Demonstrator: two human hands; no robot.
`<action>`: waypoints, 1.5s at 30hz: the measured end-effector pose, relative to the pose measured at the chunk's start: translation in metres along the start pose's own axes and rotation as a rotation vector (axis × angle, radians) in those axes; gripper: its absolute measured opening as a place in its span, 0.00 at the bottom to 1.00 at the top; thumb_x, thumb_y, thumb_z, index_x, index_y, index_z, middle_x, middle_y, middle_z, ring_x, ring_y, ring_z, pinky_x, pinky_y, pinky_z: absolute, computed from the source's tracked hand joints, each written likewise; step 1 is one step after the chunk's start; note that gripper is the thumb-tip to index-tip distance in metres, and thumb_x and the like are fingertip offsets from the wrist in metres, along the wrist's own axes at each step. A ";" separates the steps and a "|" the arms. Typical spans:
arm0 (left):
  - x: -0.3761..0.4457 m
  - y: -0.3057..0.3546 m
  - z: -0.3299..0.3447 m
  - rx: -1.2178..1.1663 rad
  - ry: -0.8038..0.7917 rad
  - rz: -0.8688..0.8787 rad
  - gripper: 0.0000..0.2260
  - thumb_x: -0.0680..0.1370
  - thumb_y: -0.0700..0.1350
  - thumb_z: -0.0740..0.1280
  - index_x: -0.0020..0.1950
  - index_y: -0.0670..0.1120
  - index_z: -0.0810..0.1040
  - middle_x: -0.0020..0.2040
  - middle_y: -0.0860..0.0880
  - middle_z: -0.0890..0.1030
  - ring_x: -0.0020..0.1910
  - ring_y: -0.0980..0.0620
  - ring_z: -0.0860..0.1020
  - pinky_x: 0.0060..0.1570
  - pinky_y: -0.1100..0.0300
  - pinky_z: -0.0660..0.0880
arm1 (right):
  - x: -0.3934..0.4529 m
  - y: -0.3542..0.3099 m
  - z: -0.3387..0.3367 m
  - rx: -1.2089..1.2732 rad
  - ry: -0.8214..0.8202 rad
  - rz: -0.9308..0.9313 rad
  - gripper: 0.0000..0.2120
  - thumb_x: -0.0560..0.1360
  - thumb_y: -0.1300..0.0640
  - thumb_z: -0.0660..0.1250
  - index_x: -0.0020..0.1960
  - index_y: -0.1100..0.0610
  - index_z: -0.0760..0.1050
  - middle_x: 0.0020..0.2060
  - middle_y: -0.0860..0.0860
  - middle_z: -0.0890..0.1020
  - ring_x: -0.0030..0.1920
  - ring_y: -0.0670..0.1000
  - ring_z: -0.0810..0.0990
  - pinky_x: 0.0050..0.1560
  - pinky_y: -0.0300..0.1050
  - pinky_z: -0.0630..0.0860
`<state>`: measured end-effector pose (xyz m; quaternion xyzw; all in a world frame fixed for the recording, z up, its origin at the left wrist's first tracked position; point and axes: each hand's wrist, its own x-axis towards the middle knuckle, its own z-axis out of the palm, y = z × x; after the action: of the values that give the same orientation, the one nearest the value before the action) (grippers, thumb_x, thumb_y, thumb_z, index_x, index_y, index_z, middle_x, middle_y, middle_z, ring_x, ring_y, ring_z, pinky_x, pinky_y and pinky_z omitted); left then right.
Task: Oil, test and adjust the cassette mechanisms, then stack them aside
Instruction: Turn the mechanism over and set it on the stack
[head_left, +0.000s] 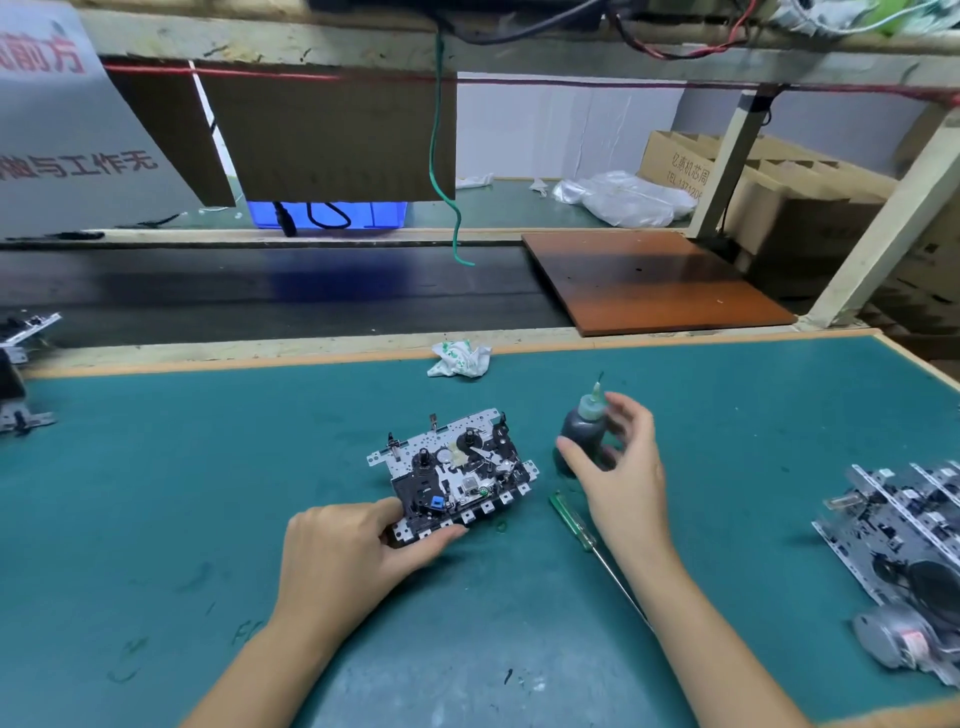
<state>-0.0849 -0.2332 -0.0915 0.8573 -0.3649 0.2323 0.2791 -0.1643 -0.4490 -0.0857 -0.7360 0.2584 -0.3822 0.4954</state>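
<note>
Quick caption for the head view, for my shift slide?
Left hand holds a cassette mechanism on the green mat; right hand reaches around the oil bottle.

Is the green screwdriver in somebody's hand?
No, the green screwdriver lies on the mat, with the right hand at the oil bottle.

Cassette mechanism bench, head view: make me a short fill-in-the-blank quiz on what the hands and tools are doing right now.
1. The left hand grips the near edge of the ____.
2. The right hand reaches around the dark oil ____.
3. The green screwdriver lies on the mat, under the ____ forearm.
4. Finished mechanisms are stacked at the ____ edge of the mat.

Missing words: mechanism; bottle; right; right
</note>
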 end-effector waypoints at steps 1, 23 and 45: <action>0.000 0.000 -0.001 -0.001 -0.008 -0.002 0.36 0.74 0.73 0.52 0.22 0.43 0.62 0.16 0.48 0.63 0.16 0.48 0.65 0.18 0.62 0.63 | -0.002 -0.003 0.000 -0.030 0.089 -0.086 0.21 0.70 0.60 0.73 0.57 0.48 0.68 0.50 0.42 0.75 0.51 0.42 0.75 0.54 0.37 0.69; 0.044 0.029 -0.091 0.392 -0.282 0.479 0.19 0.68 0.61 0.58 0.27 0.48 0.71 0.21 0.53 0.71 0.17 0.49 0.69 0.21 0.65 0.55 | -0.026 -0.014 -0.001 -0.174 -0.438 -0.369 0.22 0.74 0.40 0.55 0.36 0.54 0.77 0.22 0.47 0.73 0.24 0.44 0.68 0.29 0.41 0.66; 0.052 0.029 -0.069 0.032 -0.246 0.329 0.17 0.78 0.55 0.56 0.60 0.53 0.79 0.60 0.53 0.78 0.58 0.54 0.73 0.53 0.56 0.73 | -0.053 -0.023 0.018 -0.585 -0.787 -0.628 0.23 0.70 0.36 0.58 0.54 0.53 0.74 0.47 0.48 0.77 0.51 0.50 0.72 0.50 0.47 0.72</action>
<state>-0.0873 -0.2314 -0.0005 0.8123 -0.5277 0.1740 0.1770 -0.1798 -0.3904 -0.0850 -0.9703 -0.0810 -0.1210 0.1931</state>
